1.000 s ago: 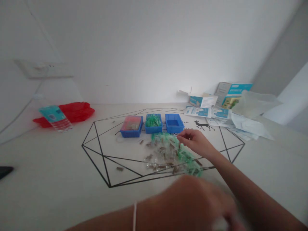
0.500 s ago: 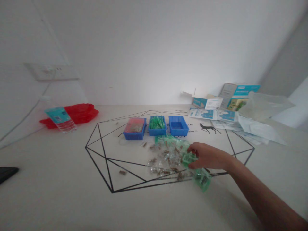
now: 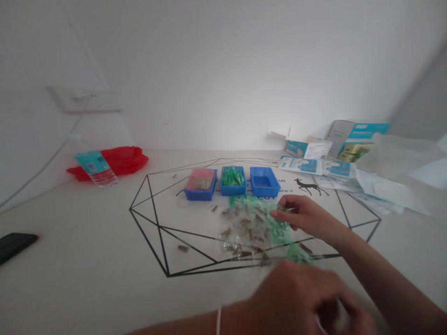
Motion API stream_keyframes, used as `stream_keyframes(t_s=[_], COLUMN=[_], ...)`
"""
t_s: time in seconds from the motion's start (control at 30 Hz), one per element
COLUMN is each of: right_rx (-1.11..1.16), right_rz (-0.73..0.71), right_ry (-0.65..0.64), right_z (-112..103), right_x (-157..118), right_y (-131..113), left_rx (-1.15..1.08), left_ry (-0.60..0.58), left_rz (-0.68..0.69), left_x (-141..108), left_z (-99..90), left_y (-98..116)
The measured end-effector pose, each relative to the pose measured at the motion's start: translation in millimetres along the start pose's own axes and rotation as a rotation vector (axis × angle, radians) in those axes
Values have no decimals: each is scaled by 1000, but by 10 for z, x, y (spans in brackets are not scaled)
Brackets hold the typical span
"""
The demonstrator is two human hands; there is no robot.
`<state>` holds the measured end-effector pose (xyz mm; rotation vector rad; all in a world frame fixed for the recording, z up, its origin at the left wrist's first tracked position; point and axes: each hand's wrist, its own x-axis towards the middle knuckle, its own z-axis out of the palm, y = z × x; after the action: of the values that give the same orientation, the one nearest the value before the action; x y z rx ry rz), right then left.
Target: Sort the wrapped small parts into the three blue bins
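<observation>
My right hand [image 3: 303, 215] is over the right side of a loose heap of small clear packets [image 3: 244, 232] with brownish pieces inside. Its thumb and fingers pinch a small plastic packet [image 3: 282, 210], partly hidden by the fingers. Green plastic packets [image 3: 279, 235] lie directly under this hand, and another green packet [image 3: 300, 254] lies nearer to me. My left hand [image 3: 307, 298], smeared by motion, reaches across the foreground from the lower left. Its fingers are curled and blurred, with a pale patch among them that I cannot make out.
Three blue bins stand behind the heap: one with red film and packets [image 3: 200, 193], one of green packets [image 3: 233, 188], and an empty one [image 3: 265, 188]. A bottle [image 3: 96, 167] and red bag [image 3: 127, 160] lie left; boxes [image 3: 309, 149] and white packets [image 3: 380, 188] lie right.
My left hand has come into view across the foreground. My right hand has risen slightly from the green packets, its fingers now pinched. The whole view has shifted a little.
</observation>
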<state>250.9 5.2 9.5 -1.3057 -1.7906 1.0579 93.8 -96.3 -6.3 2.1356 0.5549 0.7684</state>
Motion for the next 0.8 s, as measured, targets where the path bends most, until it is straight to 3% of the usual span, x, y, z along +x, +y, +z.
stream_keyframes(t_s=[0.03,0.1,0.17,0.3,0.43,0.57,0.8], right_rx=[59,208,385,597,619,526,376], right_rz=[9,15,14,48,25,-10,46], right_ry=[16,23,9,-87,-66,-35,-49], right_z=[43,159,296,511,553,528,559], right_x=[-3,-4,3,27,45,92,183], right_y=[-19,-52,-62,-8,55,118,242], left_rx=[11,31,38,-285,-507,-523,-413], left_ry=[102,440,598,557,544,466,480], left_rz=[-56,-248,-347,-499,-579,-600,-638], left_x=[29,46,22,-19,4,6,23], left_z=[-156,-456,-693,-917,-1017,-1095,-1060], left_y=[-71,-234,-392,-594,-619,-652,-902])
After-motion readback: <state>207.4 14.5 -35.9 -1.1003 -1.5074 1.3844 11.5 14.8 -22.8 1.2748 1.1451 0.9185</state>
